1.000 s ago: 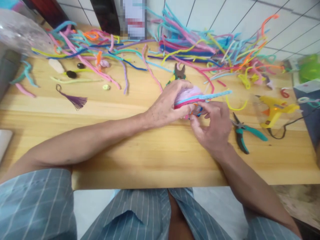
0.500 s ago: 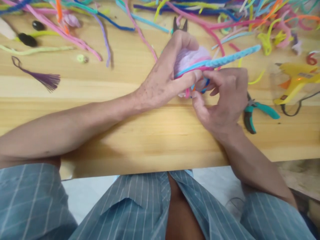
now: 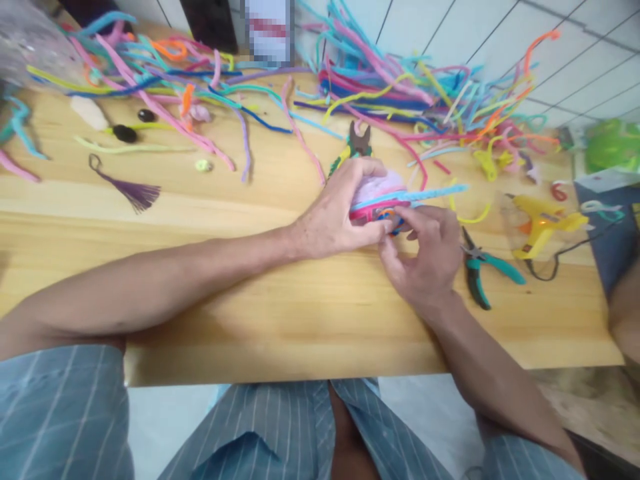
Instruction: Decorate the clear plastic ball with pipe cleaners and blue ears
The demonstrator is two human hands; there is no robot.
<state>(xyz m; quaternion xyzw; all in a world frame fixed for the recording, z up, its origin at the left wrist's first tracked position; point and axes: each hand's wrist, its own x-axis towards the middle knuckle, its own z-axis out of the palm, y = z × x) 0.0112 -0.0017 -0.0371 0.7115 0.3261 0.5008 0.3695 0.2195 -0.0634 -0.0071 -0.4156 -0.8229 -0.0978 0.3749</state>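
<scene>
Lilac-topped pipe-cleaner piece point(image 3: 381, 192), near twelve o'clock from us: our left hand point(image 3: 336, 212) clamped around it; our right hand point(image 3: 426, 252) at its four-o'clock edge, pinched or not we cannot tell; step, we judge, shaping; next calls for steady holding

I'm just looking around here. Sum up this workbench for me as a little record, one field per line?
Surface: wooden table
Left hand: wrapped around a lilac piece
Right hand: thumb and forefinger at the piece's lower right; whether they pinch anything is unclear
Sticking out: light-blue strip, pointing right
Beyond the hands: green-and-yellow-handled pliers, partly hidden; then a heap of colourful strips
Right side: teal-handled pliers, yellow glue gun
Left side: purple tassel
</scene>
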